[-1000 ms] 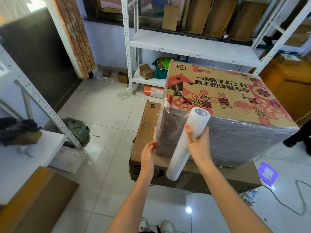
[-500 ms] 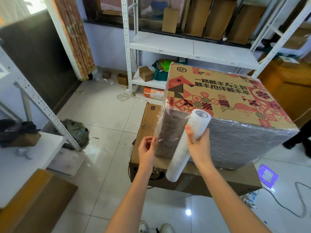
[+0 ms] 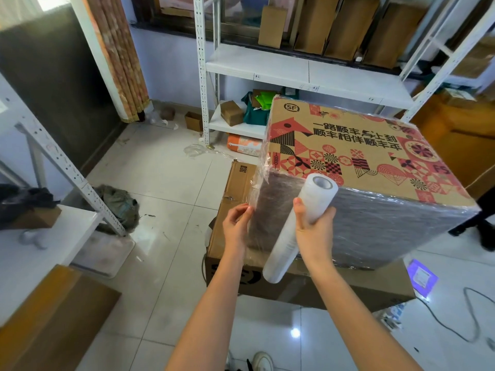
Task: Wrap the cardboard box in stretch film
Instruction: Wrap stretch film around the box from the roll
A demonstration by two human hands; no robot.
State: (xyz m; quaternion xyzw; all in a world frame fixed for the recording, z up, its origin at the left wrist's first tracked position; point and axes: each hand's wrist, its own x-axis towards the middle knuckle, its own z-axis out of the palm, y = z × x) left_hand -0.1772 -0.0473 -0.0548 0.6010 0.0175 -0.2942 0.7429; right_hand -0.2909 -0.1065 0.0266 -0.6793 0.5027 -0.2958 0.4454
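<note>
A large cardboard box (image 3: pixel 356 153) with red and black patterns on top stands on a flat brown box (image 3: pixel 308 279). Clear stretch film covers its top and grey-looking front side. My right hand (image 3: pixel 313 228) grips a white roll of stretch film (image 3: pixel 300 226), tilted in front of the box's front face. My left hand (image 3: pixel 237 226) pinches the loose film edge (image 3: pixel 254 191) at the box's left front corner.
White metal shelving (image 3: pixel 294 73) with brown boxes stands behind. A white rack and table (image 3: pixel 48 236) are at the left, with a brown box (image 3: pixel 45 314) below. A cable (image 3: pixel 455 317) lies on the tiled floor at right. A person's dark shoes (image 3: pixel 482 231) are at the far right.
My left hand rose from the lower box up to the left corner and took the film edge. The roll in my right hand barely moved.
</note>
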